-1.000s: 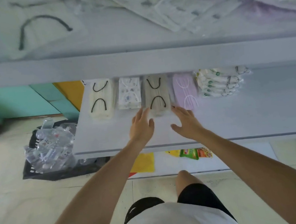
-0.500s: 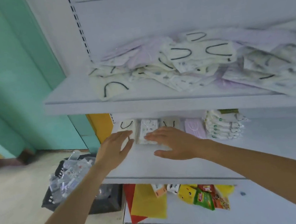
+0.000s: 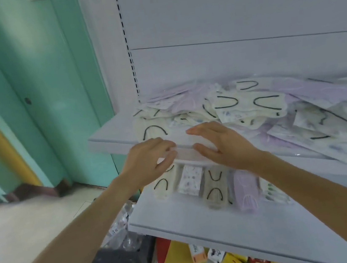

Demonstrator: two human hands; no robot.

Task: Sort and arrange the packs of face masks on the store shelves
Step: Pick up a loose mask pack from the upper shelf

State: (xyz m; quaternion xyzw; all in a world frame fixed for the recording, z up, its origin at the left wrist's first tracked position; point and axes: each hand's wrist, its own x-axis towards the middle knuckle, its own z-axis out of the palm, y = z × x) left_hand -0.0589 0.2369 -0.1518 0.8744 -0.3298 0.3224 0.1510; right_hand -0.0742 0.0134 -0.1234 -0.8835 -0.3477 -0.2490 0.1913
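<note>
Left hand [image 3: 150, 161] and right hand [image 3: 220, 145] are held loosely spread and empty at the front lip of the upper shelf [image 3: 103, 138], beside the heaped mask packs [image 3: 268, 105], which are judged light, floppy, likely slippery film, best pinched by an edge.

I see the heap [image 3: 253, 107] of packs covering the upper shelf [image 3: 107, 137] from frame centre to the right edge, reaching towards its front edge there; only the shelf's left end, centre-left of frame, shows bare board. Above the heap there is open air in front of the back panel [image 3: 247, 59]. The left hand [image 3: 147, 161] and right hand [image 3: 220, 145] sit at that shelf's front lip, mid-frame, fingers loose, partly blocking the slot beneath. Under them a row of packs [image 3: 214, 189] lines the back of the lower shelf [image 3: 202, 226]; its front half, lower centre, is bare. Lower left, a crate [image 3: 127, 256] stands on the floor [image 3: 27, 234] beside the shelving, with open floor further left
</note>
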